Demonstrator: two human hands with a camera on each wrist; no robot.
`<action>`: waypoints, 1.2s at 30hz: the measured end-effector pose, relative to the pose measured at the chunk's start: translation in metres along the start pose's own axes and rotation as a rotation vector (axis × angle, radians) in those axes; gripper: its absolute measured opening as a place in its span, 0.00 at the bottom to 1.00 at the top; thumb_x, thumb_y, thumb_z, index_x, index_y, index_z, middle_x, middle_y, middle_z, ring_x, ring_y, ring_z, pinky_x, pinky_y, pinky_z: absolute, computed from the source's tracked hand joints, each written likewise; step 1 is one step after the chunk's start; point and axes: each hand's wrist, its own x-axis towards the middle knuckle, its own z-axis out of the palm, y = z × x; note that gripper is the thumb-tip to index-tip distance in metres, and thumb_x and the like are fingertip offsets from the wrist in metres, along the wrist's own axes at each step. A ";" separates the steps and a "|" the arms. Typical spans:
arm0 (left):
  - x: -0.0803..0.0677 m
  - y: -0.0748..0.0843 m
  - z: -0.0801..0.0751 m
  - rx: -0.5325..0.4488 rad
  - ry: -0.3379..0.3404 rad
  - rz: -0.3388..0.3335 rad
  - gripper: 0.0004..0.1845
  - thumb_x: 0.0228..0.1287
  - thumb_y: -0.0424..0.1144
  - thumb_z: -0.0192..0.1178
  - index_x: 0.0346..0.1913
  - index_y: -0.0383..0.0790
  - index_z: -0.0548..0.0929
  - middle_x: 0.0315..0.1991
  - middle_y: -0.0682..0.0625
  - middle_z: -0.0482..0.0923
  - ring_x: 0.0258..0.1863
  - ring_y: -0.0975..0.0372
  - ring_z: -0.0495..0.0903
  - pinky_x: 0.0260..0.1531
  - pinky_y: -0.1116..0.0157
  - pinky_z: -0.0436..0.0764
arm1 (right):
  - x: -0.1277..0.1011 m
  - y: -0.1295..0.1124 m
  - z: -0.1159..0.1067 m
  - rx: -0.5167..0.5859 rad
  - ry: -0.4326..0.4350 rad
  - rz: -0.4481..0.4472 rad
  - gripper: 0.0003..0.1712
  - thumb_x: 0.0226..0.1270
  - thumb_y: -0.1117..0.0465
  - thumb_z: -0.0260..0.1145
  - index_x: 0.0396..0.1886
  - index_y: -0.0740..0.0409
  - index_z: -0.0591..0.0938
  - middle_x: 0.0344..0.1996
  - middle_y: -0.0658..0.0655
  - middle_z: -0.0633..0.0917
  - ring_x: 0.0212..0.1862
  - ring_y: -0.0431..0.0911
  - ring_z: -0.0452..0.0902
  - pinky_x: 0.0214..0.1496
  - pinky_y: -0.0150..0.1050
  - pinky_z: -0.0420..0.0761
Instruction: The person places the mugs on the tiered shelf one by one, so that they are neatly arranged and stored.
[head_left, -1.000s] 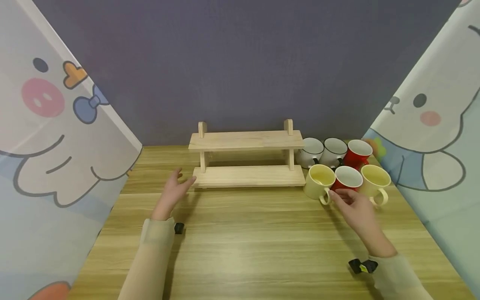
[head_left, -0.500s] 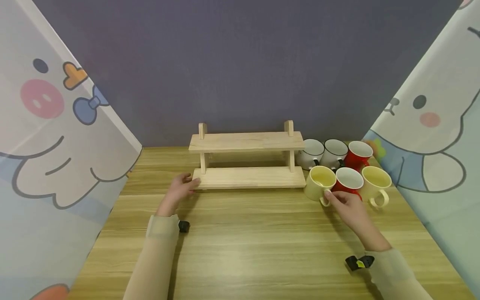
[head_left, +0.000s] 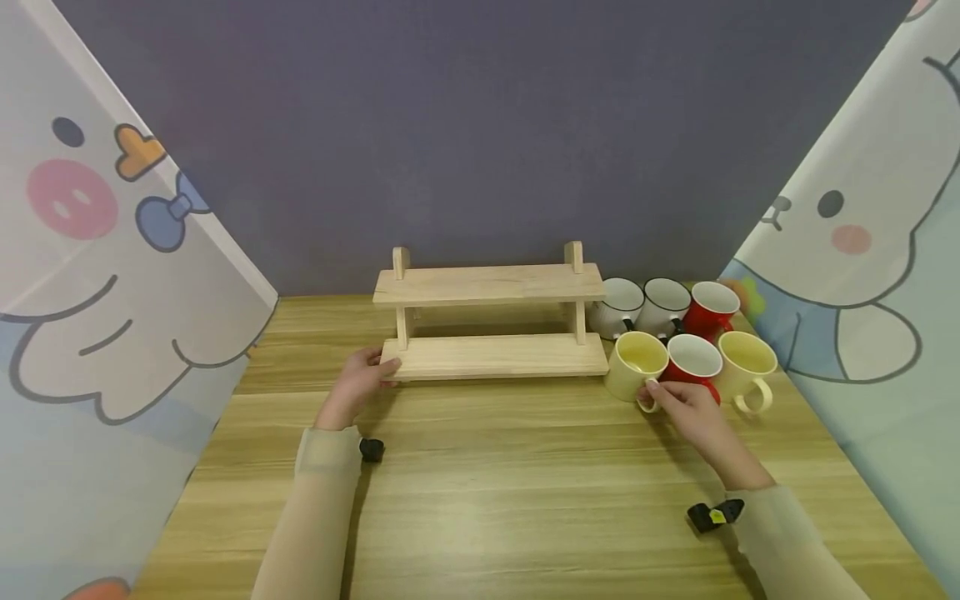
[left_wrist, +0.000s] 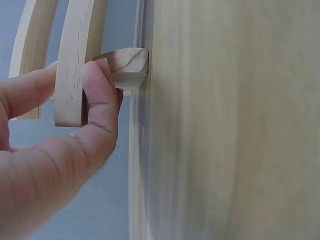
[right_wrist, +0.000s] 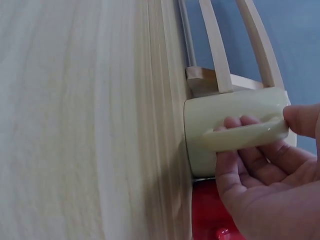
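A two-tier wooden shelf [head_left: 491, 354] stands at the back middle of the wooden table [head_left: 510, 483]. My left hand [head_left: 369, 375] pinches the left end of its lower board [left_wrist: 70, 60], thumb in front and fingers behind. Right of the shelf sits a cream mug [head_left: 636, 362], seen close in the right wrist view [right_wrist: 235, 112]. My right hand [head_left: 670, 398] holds its handle [right_wrist: 245, 135], fingers curled through it and thumb on top. A red mug [head_left: 693, 358] stands right beside it, touching my hand.
Behind and beside the held mug stand two white mugs [head_left: 622, 304] [head_left: 666, 304], another red mug [head_left: 708, 307] and a second cream mug [head_left: 745, 360]. Cartoon-printed panels [head_left: 112, 275] [head_left: 862, 250] wall in both sides; a purple wall closes the back.
My left hand moved forward to the shelf and took hold of its lower board's left end. My right hand slid left and closed on the cream mug's handle.
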 end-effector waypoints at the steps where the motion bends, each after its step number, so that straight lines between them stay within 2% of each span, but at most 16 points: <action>1: 0.000 0.000 0.000 0.000 0.000 -0.007 0.39 0.78 0.34 0.58 0.76 0.18 0.46 0.73 0.25 0.54 0.64 0.41 0.68 0.55 0.52 0.79 | 0.001 0.001 0.000 0.015 -0.010 0.003 0.24 0.84 0.54 0.54 0.47 0.72 0.87 0.40 0.62 0.88 0.43 0.41 0.80 0.46 0.29 0.78; 4: 0.000 -0.001 -0.001 -0.014 -0.002 -0.018 0.40 0.78 0.33 0.57 0.77 0.19 0.45 0.73 0.25 0.52 0.65 0.41 0.67 0.54 0.53 0.79 | 0.002 0.003 0.002 0.065 -0.036 0.002 0.24 0.84 0.56 0.54 0.49 0.74 0.86 0.42 0.64 0.88 0.43 0.41 0.81 0.47 0.30 0.79; 7: 0.001 -0.001 -0.001 -0.035 -0.009 -0.022 0.39 0.78 0.33 0.57 0.77 0.19 0.46 0.72 0.26 0.55 0.64 0.41 0.69 0.55 0.52 0.79 | 0.002 0.004 0.003 0.101 -0.043 -0.006 0.23 0.84 0.57 0.53 0.50 0.75 0.85 0.43 0.65 0.88 0.43 0.41 0.82 0.47 0.29 0.79; 14: 0.006 -0.003 -0.003 -0.042 -0.012 -0.039 0.37 0.78 0.34 0.57 0.76 0.20 0.50 0.67 0.30 0.64 0.60 0.47 0.71 0.58 0.52 0.75 | -0.002 0.008 0.009 0.183 -0.007 -0.017 0.23 0.84 0.59 0.54 0.51 0.78 0.83 0.43 0.65 0.88 0.43 0.40 0.84 0.47 0.27 0.79; 22: 0.008 -0.002 -0.004 -0.064 -0.046 -0.039 0.37 0.78 0.33 0.57 0.77 0.21 0.49 0.69 0.30 0.63 0.61 0.48 0.71 0.57 0.55 0.77 | -0.008 0.012 0.015 0.268 0.043 -0.042 0.22 0.83 0.60 0.55 0.49 0.78 0.84 0.42 0.69 0.87 0.42 0.43 0.85 0.45 0.29 0.81; 29: 0.009 -0.003 -0.007 -0.066 -0.043 -0.054 0.39 0.77 0.34 0.58 0.78 0.22 0.47 0.71 0.31 0.60 0.63 0.47 0.68 0.59 0.54 0.74 | -0.014 0.007 0.015 0.324 0.070 -0.060 0.22 0.83 0.61 0.55 0.49 0.80 0.83 0.40 0.61 0.89 0.41 0.39 0.83 0.44 0.29 0.81; 36: 0.010 -0.003 -0.009 -0.040 -0.031 -0.051 0.39 0.77 0.36 0.59 0.78 0.22 0.49 0.70 0.31 0.61 0.62 0.48 0.69 0.59 0.52 0.73 | -0.020 -0.013 0.009 0.383 0.089 -0.090 0.22 0.83 0.59 0.56 0.49 0.80 0.82 0.40 0.57 0.89 0.42 0.43 0.82 0.46 0.30 0.80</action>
